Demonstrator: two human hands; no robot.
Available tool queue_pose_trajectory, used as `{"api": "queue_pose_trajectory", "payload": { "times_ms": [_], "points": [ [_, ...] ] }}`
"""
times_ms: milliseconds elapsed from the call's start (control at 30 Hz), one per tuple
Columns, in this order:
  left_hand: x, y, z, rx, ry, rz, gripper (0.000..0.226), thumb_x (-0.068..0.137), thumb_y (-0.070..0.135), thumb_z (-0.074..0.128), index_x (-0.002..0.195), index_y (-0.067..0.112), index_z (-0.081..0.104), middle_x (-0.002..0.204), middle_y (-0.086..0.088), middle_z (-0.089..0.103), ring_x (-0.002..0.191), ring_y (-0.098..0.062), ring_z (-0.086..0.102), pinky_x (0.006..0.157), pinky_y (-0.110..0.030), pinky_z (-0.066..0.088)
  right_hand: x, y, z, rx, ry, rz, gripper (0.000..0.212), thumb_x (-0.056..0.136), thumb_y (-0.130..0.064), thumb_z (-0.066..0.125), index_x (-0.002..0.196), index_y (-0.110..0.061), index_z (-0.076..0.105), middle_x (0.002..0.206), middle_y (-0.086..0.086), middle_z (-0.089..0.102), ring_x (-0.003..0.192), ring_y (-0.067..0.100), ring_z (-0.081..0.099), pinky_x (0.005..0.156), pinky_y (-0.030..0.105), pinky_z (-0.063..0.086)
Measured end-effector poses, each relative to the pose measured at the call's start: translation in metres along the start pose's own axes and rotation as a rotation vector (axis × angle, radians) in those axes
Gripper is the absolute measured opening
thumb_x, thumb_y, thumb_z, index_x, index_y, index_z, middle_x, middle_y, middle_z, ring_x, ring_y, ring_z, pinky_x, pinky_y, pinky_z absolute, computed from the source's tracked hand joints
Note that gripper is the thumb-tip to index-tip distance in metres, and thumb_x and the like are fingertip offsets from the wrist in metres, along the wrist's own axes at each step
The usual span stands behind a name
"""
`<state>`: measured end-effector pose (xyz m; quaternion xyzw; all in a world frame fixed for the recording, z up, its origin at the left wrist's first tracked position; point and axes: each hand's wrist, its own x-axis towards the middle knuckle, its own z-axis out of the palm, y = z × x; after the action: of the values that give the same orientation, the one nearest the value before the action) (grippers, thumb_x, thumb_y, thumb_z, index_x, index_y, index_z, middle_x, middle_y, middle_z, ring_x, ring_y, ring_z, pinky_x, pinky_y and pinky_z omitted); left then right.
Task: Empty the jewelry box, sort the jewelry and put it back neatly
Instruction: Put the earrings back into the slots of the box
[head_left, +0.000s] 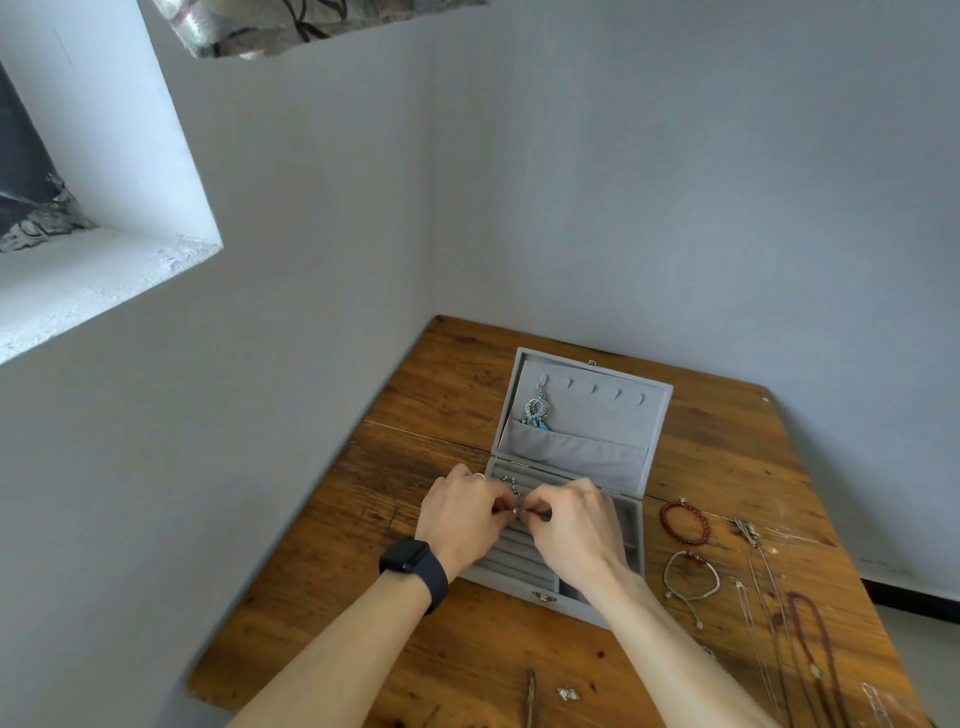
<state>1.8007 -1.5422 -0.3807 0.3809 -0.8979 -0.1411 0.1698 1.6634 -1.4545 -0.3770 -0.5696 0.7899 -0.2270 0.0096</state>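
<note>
A grey velvet jewelry box (631, 525) stands open on the wooden table (431, 654), its lid upright. A blue dangling earring (537, 411) hangs from a hook in the lid. My left hand (460, 512) and my right hand (569, 519) meet over the ring rolls at the box's back left. Between their fingertips they pinch a small silver piece (517, 501); what kind of piece it is cannot be told. My left wrist wears a black watch.
To the right of the box lie a red bead bracelet (684, 521), a thin cord bracelet (691, 577), silver chains (763, 587) and a dark red bead necklace (821, 649). A small silver piece (566, 692) lies near the front edge. Walls bound the table at the left and back.
</note>
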Motion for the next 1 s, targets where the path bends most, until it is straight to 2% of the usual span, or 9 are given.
{"api": "queue_pose_trajectory", "payload": {
  "times_ms": [233,433,600,733,867,1000],
  "points": [
    [0.001,0.001,-0.002,0.008,-0.041,-0.012,0.023,0.094,0.039,0.062,0.116,0.037,0.070,0.107,0.008,0.071,0.109,-0.017,0.051,0.083,-0.033,0.049,-0.001,-0.003,0.004,-0.122,-0.041,0.011,0.025,0.090,-0.041,0.065,0.115,-0.036,0.069,0.113,-0.012,0.068,0.110,0.016,0.051,0.087,0.032,0.044],
    [0.003,0.003,-0.002,-0.018,-0.067,-0.052,0.023,0.093,0.041,0.063,0.114,0.034,0.069,0.106,0.009,0.071,0.110,-0.016,0.049,0.083,-0.033,0.051,0.000,0.000,0.004,-0.149,-0.069,0.071,0.027,0.089,-0.051,0.063,0.111,-0.037,0.070,0.110,-0.013,0.068,0.109,0.015,0.048,0.086,0.033,0.043],
    [0.002,0.006,-0.003,0.032,-0.096,-0.040,0.025,0.095,0.037,0.060,0.119,0.033,0.067,0.110,0.006,0.069,0.113,-0.018,0.048,0.086,-0.035,0.050,0.003,-0.004,0.005,-0.181,-0.097,0.053,0.026,0.091,-0.044,0.063,0.113,-0.033,0.070,0.116,-0.009,0.066,0.114,0.019,0.047,0.090,0.036,0.041],
    [0.000,0.006,-0.009,0.006,-0.144,-0.024,0.028,0.095,0.034,0.059,0.122,0.032,0.063,0.113,0.005,0.068,0.114,-0.019,0.047,0.083,-0.034,0.050,0.001,-0.001,-0.001,-0.138,-0.125,0.034,0.031,0.092,-0.041,0.062,0.121,-0.033,0.066,0.122,-0.010,0.064,0.117,0.018,0.046,0.094,0.037,0.041],
    [-0.011,0.002,-0.017,-0.049,-0.162,0.013,0.036,0.094,0.028,0.060,0.130,0.034,0.056,0.112,0.009,0.067,0.110,-0.013,0.050,0.080,-0.032,0.052,-0.019,0.006,-0.019,-0.008,-0.039,0.055,0.026,0.092,-0.039,0.063,0.118,-0.035,0.069,0.118,-0.015,0.065,0.113,0.013,0.049,0.094,0.033,0.044],
    [-0.038,-0.002,-0.025,-0.149,-0.098,-0.003,0.034,0.094,0.028,0.061,0.126,0.040,0.057,0.107,0.017,0.063,0.097,0.001,0.050,0.079,-0.024,0.052,-0.065,0.015,-0.037,0.126,0.095,0.104,0.017,0.089,-0.031,0.070,0.105,-0.032,0.072,0.105,-0.018,0.067,0.103,0.010,0.051,0.086,0.025,0.043]
  ]
}}
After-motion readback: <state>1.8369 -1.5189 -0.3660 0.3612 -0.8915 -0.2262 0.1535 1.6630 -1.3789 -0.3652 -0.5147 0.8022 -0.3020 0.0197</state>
